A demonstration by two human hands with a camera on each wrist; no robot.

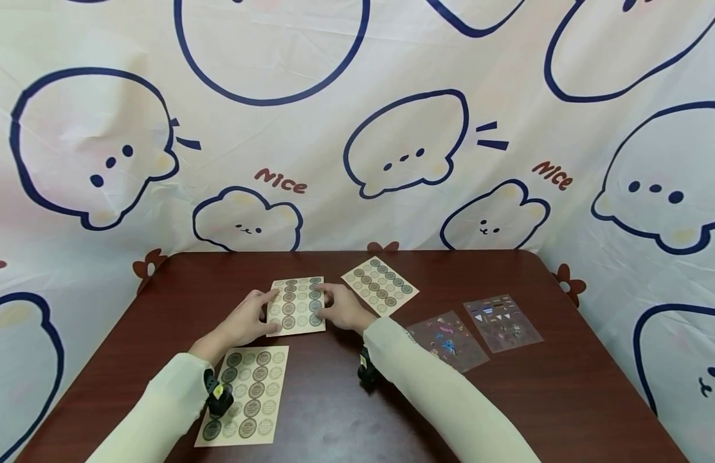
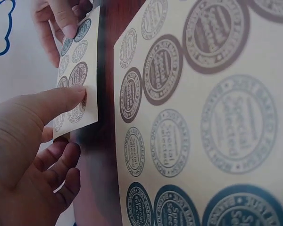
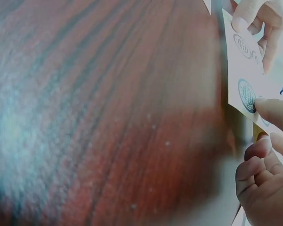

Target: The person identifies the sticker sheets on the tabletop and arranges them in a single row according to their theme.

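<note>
Both hands hold a cream sticker sheet (image 1: 298,307) by its sides, over the middle-left of the table. It carries rows of round stamp-like labels, some brown, some pale, some dark green. My left hand (image 1: 245,319) pinches the left edge, thumb on the printed face and other fingers behind it, as the left wrist view shows. At the opposite edge my right hand (image 1: 344,308) pinches likewise; its thumb (image 3: 271,112) lies beside a dark round label in the right wrist view. A second sheet of the same labels (image 1: 259,392) lies flat below my left forearm.
Behind my right hand lies another round-label sheet (image 1: 380,286), turned at an angle. Two clear sheets with small coloured stickers, one (image 1: 467,357) partly behind my right sleeve and one (image 1: 502,323) farther right, rest on the brown table (image 1: 566,392). A printed cloth (image 1: 323,141) hangs behind.
</note>
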